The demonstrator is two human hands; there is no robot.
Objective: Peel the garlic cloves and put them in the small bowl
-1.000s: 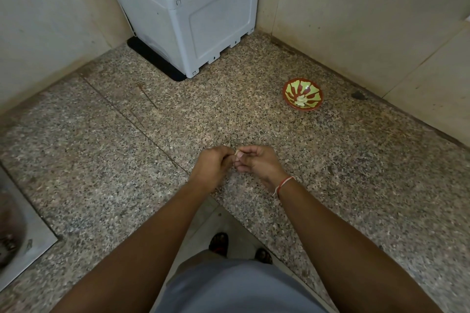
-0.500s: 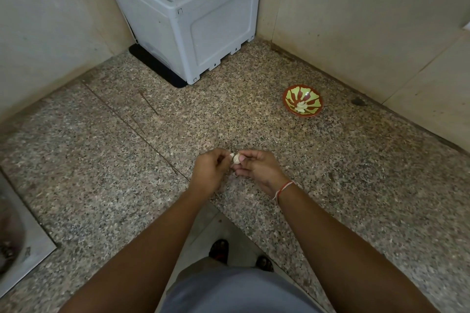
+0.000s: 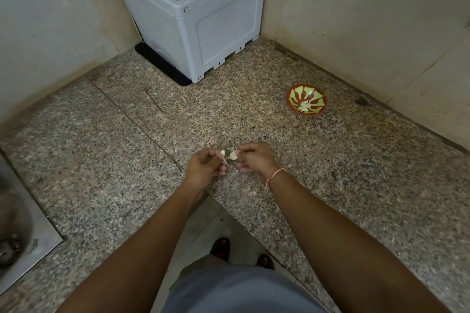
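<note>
A pale garlic clove (image 3: pixel 233 155) is pinched at the fingertips of my right hand (image 3: pixel 254 160), just above the speckled granite counter (image 3: pixel 101 160). My left hand (image 3: pixel 206 166) pinches a strip of papery skin (image 3: pixel 223 154) that still hangs from the clove. The two hands are a few centimetres apart. The small bowl (image 3: pixel 306 99), red with a green leaf pattern, stands on the counter to the far right of my hands and holds a few peeled cloves (image 3: pixel 305 106).
A grey plastic box (image 3: pixel 193 15) stands on a black mat in the back corner. Beige tiled walls close the counter at the back and right. A steel sink (image 3: pixel 17 231) is set in at the left edge. The counter's inner corner lies just below my hands.
My hands have drawn apart, and a strip of skin is now pulled away from the clove to the left. The camera has tilted slightly, so the bowl and box sit lower in view.
</note>
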